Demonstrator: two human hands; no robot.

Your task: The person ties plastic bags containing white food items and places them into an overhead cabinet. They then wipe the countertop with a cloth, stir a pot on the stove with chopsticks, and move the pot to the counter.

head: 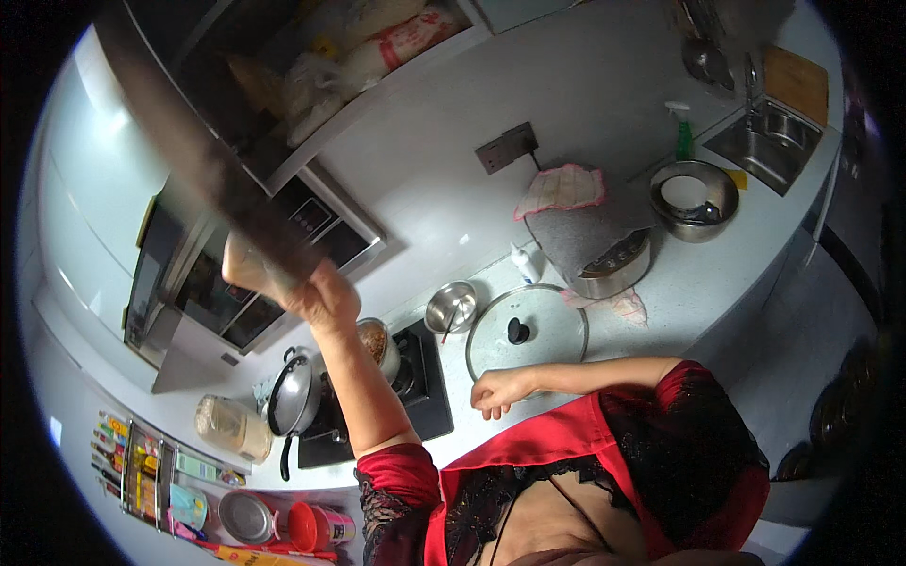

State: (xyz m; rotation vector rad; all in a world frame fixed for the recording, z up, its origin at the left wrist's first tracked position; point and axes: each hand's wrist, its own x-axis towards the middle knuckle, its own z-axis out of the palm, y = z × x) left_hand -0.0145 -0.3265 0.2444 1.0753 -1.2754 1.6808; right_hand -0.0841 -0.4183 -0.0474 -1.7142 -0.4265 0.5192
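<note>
My left hand (329,301) is raised over the stove, at the lower edge of a dark cabinet door (212,156). The door is blurred and crosses in front of part of the hand. Fingers show on its far side, so the hand appears to grip the edge. Above is an uncovered cupboard compartment with plastic bags (403,42). My right hand (499,393) hangs empty with loosely bent fingers, near the rim of a large glass lid (495,332). That lid has a black knob and lies on the counter.
A pot (374,339) with brown contents and a wok (291,396) stand on the black gas stove (425,417). A steel bowl (451,308), white bottle (525,265) and cloth-covered cooker (612,265) line the wall. Rightward are a larger bowl (708,230) and sink (743,152).
</note>
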